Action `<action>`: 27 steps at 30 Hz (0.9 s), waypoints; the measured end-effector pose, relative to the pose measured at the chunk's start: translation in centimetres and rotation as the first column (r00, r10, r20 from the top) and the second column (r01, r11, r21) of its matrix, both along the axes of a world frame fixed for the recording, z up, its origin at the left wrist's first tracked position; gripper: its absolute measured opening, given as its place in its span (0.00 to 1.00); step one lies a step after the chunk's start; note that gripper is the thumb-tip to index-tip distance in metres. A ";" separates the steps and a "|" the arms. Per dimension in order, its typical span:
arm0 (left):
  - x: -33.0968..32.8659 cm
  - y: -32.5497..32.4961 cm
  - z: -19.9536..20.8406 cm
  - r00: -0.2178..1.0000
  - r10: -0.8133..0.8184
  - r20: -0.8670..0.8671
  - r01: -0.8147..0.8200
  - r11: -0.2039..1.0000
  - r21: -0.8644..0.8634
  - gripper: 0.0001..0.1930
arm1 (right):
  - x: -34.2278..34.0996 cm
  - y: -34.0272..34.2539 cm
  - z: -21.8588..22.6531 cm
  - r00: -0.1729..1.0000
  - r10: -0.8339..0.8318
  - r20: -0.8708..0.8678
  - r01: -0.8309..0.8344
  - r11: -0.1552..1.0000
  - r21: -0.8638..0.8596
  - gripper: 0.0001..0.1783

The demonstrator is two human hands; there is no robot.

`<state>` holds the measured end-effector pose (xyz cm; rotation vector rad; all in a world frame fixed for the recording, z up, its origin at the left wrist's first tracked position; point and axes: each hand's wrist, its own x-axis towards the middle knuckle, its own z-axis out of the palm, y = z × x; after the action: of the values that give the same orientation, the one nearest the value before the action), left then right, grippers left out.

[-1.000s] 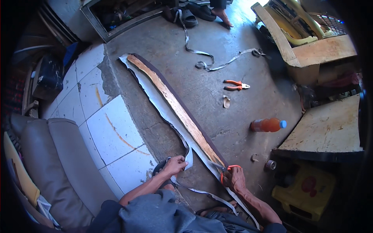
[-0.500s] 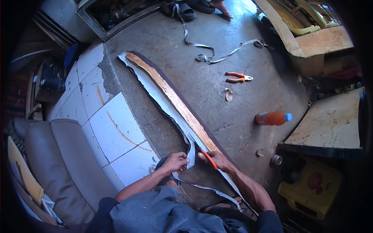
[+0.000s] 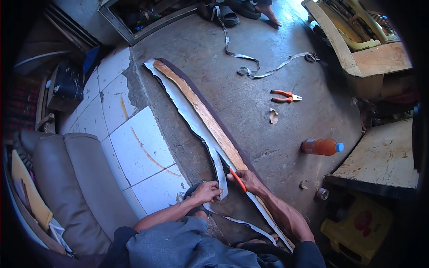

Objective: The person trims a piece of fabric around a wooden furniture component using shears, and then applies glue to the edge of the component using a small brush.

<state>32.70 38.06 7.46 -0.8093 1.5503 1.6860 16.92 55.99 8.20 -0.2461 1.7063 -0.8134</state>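
Observation:
A long piece of dark fabric with a whitish underside (image 3: 187, 114) stretches diagonally over the floor. Along it lies a narrow wooden board (image 3: 203, 114). A slit parts a strip (image 3: 221, 181) from the fabric's left edge near me. My left hand (image 3: 208, 192) is closed, pinching the loose end of that strip. My right hand (image 3: 249, 182), closed at the board's near end, holds an orange-handled cutting tool (image 3: 238, 180); its kind is unclear, and its tip is hard to see at the slit. Another whitish strip (image 3: 243, 223) trails between my forearms.
Orange-handled pliers (image 3: 286, 96), a torn scrap (image 3: 273, 116), a bottle of orange drink (image 3: 322, 147) and a small can (image 3: 322, 194) lie to the right. A long ribbon (image 3: 243, 56) curls farther off, near another person's foot (image 3: 269, 14). Brown cushions (image 3: 96, 187) stand left.
The slit in the fabric has grown longer and wider, with the strip standing farther apart. My left hand has shifted slightly right and down. The whole view has shifted a little.

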 end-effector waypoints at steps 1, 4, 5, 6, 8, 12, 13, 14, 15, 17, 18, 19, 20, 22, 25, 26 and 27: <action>0.1 0.1 -0.4 1.000 0.009 -0.025 -0.009 1.000 0.021 0.10 | -0.3 -0.2 0.5 0.999 0.036 0.015 -0.037 0.998 0.043 0.45; -0.2 0.6 -1.2 1.000 -0.020 -0.003 0.020 1.000 -0.023 0.10 | -0.6 -1.6 -0.6 1.000 -0.010 -0.002 0.010 1.000 0.017 0.45; -0.3 0.8 -1.4 0.998 -0.058 0.012 0.059 0.996 -0.061 0.10 | -0.8 -2.1 -0.9 1.000 -0.009 -0.004 0.009 1.000 0.018 0.45; -0.8 0.8 -0.5 0.996 -0.089 0.003 0.089 0.993 -0.076 0.10 | -1.0 -2.6 -1.1 0.999 -0.042 -0.022 0.042 0.999 -0.001 0.44; -1.4 0.6 0.8 0.993 -0.115 0.014 0.116 0.991 -0.062 0.10 | -1.0 -2.6 -1.7 0.996 -0.050 -0.078 0.048 0.998 -0.027 0.44; -1.2 0.0 0.1 0.994 -0.105 0.035 0.107 0.993 -0.050 0.10 | -2.0 -4.5 -0.6 0.995 0.047 -0.086 -0.048 0.999 -0.008 0.45; -1.0 0.0 0.0 0.994 -0.098 0.039 0.100 0.994 -0.051 0.10 | -2.5 -5.4 0.0 0.998 0.040 -0.041 -0.041 0.999 -0.024 0.44; -0.8 0.0 -0.2 0.994 -0.100 0.034 0.102 0.993 -0.057 0.11 | -2.8 -6.0 0.2 0.999 0.033 0.005 -0.033 0.999 -0.038 0.43; -0.8 0.0 -0.2 0.994 -0.110 0.025 0.111 0.992 -0.060 0.11 | -2.9 -6.1 0.0 0.999 0.033 0.004 -0.033 0.999 -0.038 0.43; -0.8 0.2 -0.3 0.991 -0.134 0.022 0.135 0.989 -0.059 0.11 | -3.1 -6.1 -1.1 0.997 0.038 -0.064 -0.038 0.999 -0.003 0.40; -0.9 0.1 -0.5 0.988 -0.152 0.018 0.153 0.986 -0.063 0.11 | -3.3 -5.8 -1.1 0.998 0.006 -0.058 -0.009 0.999 -0.053 0.39; -0.9 0.0 -0.6 0.989 -0.147 0.016 0.148 0.987 -0.067 0.11 | -3.5 -5.8 -1.2 0.998 0.011 -0.061 -0.014 0.998 -0.056 0.39; -0.8 -0.1 -0.7 0.989 -0.151 0.001 0.151 0.987 -0.063 0.11 | -3.7 -5.8 -1.3 0.999 0.031 -0.037 -0.033 0.998 -0.051 0.39; -0.5 -0.1 -1.0 0.989 -0.151 -0.001 0.150 0.987 -0.053 0.12 | -3.7 -6.1 -1.5 0.999 0.052 0.013 -0.052 0.998 -0.023 0.42; -0.1 0.1 -1.2 0.989 -0.146 -0.018 0.144 0.988 -0.059 0.12 | -3.4 -6.4 -0.7 1.000 0.018 -0.022 -0.018 1.000 -0.017 0.45; -0.2 0.1 -1.3 0.989 -0.145 -0.018 0.143 0.988 -0.064 0.12 | -3.8 -6.7 -0.2 0.999 0.049 -0.011 -0.048 0.999 0.009 0.47; -0.4 -0.1 -1.5 0.988 -0.151 -0.017 0.150 0.987 -0.059 0.12 | -3.9 -6.6 -0.3 0.999 0.050 -0.012 -0.050 0.999 0.009 0.47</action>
<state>32.33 37.95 6.00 -0.6870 1.6390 1.5513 13.07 49.36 7.88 -0.2875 1.7079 -0.7689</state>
